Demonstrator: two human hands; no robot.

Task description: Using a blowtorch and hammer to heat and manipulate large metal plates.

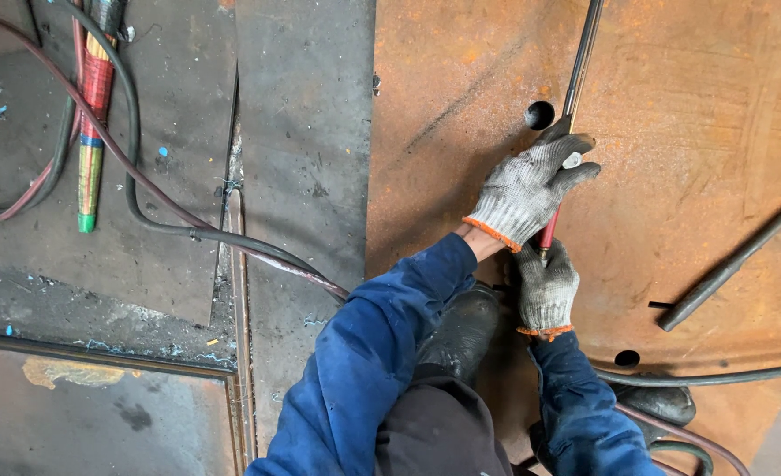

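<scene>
While both gloved hands, left hand [531, 189] and right hand [546, 289], close their grip around the torch [575, 84], steadying it near the hole [539, 115] in the rusty plate [672, 220] seems wise.

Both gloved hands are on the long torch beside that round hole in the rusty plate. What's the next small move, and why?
Probably ease the torch a little left, toward the round hole. The left hand grips the tube right next to the hole, the right hand holds the red-handled end nearer the body, and the tube runs just right of the hole on the rusty plate. The tip is out of view, so go slowly.
</scene>
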